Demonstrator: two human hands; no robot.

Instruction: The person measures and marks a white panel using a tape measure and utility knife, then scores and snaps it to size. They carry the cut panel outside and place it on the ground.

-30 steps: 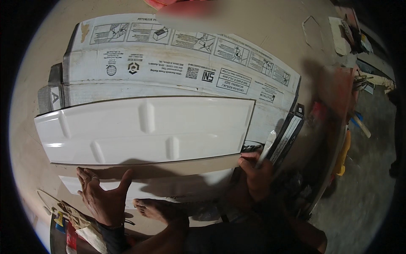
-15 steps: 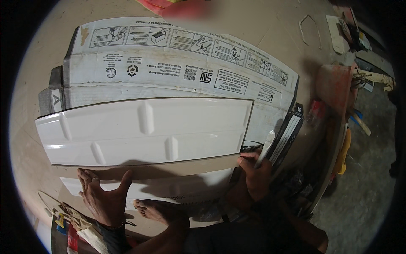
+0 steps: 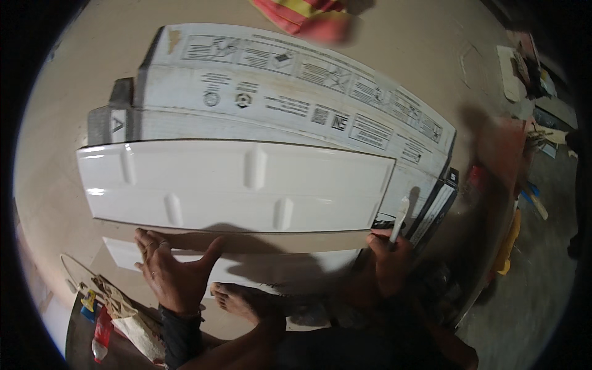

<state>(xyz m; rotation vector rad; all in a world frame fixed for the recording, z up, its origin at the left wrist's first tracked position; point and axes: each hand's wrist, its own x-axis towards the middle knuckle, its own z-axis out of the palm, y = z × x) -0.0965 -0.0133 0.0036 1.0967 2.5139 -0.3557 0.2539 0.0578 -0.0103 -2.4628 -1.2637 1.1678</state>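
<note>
Cardboard (image 3: 179,123): creased, stained, printed; partly beneath tile.
Tile (image 3: 216,185): before the person, beyond both hands; best steadied evenly along its near edge, glaze unscratched. Glossy white, long, rounded relief bars.
Left hand (image 3: 176,274): fingers spread by near edge; contact unclear.
Right hand (image 3: 391,259): fingers closed around tool (image 3: 401,217), slim, whitish, at tile's near right corner; light, steady grip advisable.

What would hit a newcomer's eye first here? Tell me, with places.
The glossy white panel with oblong reliefs fills the middle, overlapping the printed cardboard beyond it. Next come the right hand near the panel's lower right corner, holding a slim pale tool, and the red-and-yellow cloth at the top edge.
</note>
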